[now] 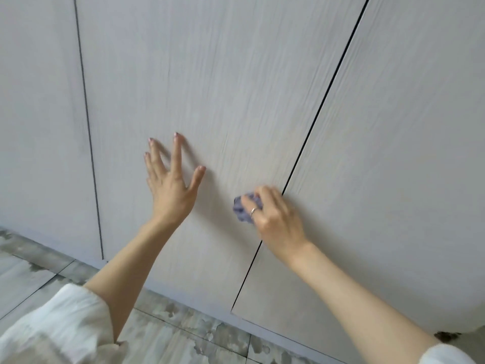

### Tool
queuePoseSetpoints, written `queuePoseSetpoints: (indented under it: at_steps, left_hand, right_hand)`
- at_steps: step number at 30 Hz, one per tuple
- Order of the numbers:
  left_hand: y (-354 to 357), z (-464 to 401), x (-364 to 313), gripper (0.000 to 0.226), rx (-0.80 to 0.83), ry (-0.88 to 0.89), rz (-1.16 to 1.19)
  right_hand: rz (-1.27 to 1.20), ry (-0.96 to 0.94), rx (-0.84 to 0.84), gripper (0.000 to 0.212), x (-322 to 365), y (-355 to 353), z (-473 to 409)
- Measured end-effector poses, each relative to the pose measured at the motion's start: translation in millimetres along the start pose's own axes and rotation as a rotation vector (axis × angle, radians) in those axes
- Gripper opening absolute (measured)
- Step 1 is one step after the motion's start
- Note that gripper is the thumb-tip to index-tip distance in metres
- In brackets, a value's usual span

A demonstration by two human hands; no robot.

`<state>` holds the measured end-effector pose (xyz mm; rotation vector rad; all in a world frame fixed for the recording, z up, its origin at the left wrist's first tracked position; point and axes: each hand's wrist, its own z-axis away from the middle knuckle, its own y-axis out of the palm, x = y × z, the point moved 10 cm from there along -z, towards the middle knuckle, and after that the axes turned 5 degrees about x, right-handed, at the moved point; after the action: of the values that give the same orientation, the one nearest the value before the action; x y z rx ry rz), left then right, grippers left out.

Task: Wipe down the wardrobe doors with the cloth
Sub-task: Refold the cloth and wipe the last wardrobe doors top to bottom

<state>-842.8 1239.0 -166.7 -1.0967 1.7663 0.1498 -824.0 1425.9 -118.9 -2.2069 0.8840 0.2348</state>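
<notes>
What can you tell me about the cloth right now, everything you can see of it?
The cloth is a small, soft-looking, bluish-purple rag, crumpled into a wad. Most of it is hidden under the right hand, whose curled fingers hold it in their grip; only a bunched edge shows to the left of the fingers. It sits against the middle wardrobe door, low on the panel and just left of the dark gap to the next door. The picture is slightly blurred there, so weave and dampness cannot be told.

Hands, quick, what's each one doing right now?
Left hand: open, fingers spread on the wardrobe door.
Right hand: holds the bunched cloth against the door.
</notes>
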Motion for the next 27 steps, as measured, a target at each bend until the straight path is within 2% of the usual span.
queuePoseSetpoints:
  at_steps: [2, 4, 6, 9, 11, 15, 21, 24, 27]
  left_hand:
    - [6.7, -2.3, 0.2, 0.079, 0.030, 0.002, -0.039]
    - [7.9, -2.7, 2.9, 0.080, 0.036, -0.003, -0.050]
    - [7.9, -2.1, 3.0, 0.081, 0.038, 0.000, -0.052]
    - [8.0, -1.4, -0.5, 0.079, 0.049, 0.009, -0.047]
    - [6.3, -1.7, 0.1, 0.076, 0.052, 0.021, -0.042]
    - [3.2, -1.6, 9.9, 0.071, 0.059, 0.069, -0.100]
    - [6.3, -0.5, 23.9, 0.070, 0.057, 0.134, -0.207]
    - [12.8, 3.0, 35.9, 0.069, 0.077, 0.148, -0.231]
    - [19.0, 9.1, 50.0, 0.068, 0.097, 0.157, -0.262]
  right_hand:
    - [0.035, -0.053, 0.078, 0.053, 10.2, 7.8, 2.0]
    - [0.033, -0.001, 0.082, 0.033, -5.3, -3.9, -9.0]
    - [-0.003, 0.150, -0.023, 0.027, -40.0, -36.4, -28.4]
    - [-0.006, 0.370, -0.240, 0.042, -85.4, -87.8, -66.2]
    - [0.010, 0.411, -0.309, 0.044, -87.6, -95.6, -87.6]
    - [0.031, 0.181, -0.177, 0.027, -28.9, -36.7, -80.4]
    - [0.106, -0.184, 0.125, 0.024, 56.6, 62.9, 11.5]
    - [0.052, -0.092, 0.069, 0.048, 49.5, 48.9, -5.6]
    - [-0.001, 0.070, -0.044, 0.033, 31.1, 24.6, -45.8]
